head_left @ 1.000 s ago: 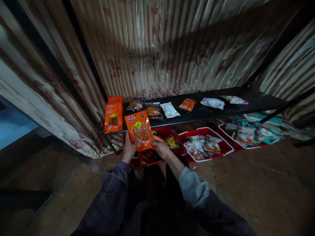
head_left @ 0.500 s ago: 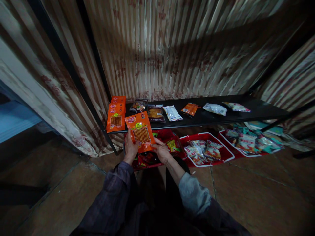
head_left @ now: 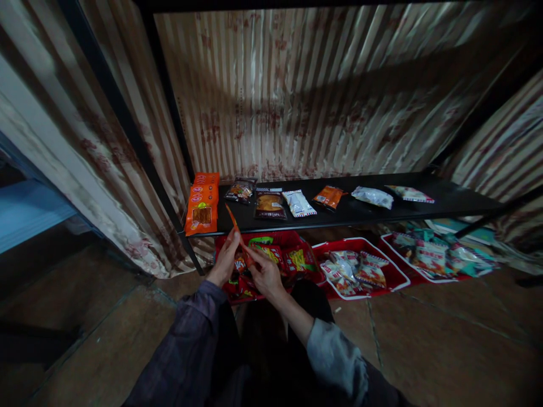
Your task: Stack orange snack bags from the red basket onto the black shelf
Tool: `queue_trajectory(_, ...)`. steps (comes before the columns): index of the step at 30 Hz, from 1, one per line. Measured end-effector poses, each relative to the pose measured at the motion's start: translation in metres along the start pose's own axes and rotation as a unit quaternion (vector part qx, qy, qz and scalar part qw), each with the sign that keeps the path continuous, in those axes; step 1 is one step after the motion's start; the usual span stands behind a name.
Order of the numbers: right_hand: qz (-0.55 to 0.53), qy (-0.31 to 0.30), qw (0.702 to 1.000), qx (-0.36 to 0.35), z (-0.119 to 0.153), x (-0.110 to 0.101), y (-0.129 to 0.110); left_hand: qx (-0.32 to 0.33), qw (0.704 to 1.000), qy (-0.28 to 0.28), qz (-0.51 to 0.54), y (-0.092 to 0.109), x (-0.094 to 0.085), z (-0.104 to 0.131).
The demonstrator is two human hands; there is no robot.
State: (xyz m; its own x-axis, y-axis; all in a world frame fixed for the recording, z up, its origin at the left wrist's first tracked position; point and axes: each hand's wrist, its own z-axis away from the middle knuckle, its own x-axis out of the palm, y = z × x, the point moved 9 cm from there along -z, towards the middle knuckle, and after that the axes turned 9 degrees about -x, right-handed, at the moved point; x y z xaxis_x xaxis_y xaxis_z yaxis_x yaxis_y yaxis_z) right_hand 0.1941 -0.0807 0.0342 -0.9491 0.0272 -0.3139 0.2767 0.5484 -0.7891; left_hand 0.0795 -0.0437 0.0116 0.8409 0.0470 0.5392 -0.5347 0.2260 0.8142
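Now the orange pack (head_left: pixel 238 234) is turned edge-on, so only its thin side shows; a moment ago its flat front faced the person. Both hands have come lower and closer together too.

The left hand (head_left: pixel 224 261) pinches the pack from the left, with its fingers (head_left: pixel 232 240) closed on the thin edge. The right hand (head_left: pixel 263 272) grips it from the right, lower down, with fingers bent around it. The pack stands tilted, its top corner leaning left and just reaching the front edge of the shelf (head_left: pixel 382 212). It is held in the air above the red basket (head_left: pixel 271 260) on the floor.

On the shelf's left end lies a stack of orange packs (head_left: pixel 202 204), running from the front edge to the back. Next to it lie a dark bag (head_left: pixel 240 190) and a brown bag (head_left: pixel 270 204), then a white bag (head_left: pixel 299 203), a small orange bag (head_left: pixel 329 196), a clear bag (head_left: pixel 372 196) and a flat bag (head_left: pixel 409 194) near the right end.

Under the shelf sit two more red baskets, a middle one (head_left: pixel 360 271) and a right one (head_left: pixel 428 254), both full of snack bags. Striped cloth (head_left: pixel 297 96) hangs behind the shelf.
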Motion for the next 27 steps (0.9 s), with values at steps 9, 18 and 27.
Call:
queue_trajectory(9,0.172,-0.074,0.977,-0.102,0.017,0.023,-0.020,0.004,0.996,0.033,0.086,-0.005,-0.005,0.009)
queue_trajectory(18,0.165,-0.129,0.972,-0.103,0.030,0.031,-0.025,-0.054,0.992,0.047,0.109,-0.025,-0.020,0.010)
queue_trajectory(27,0.056,0.104,0.991,0.066,0.003,-0.046,0.022,-0.132,0.985,0.004,0.108,-0.037,-0.017,0.018)
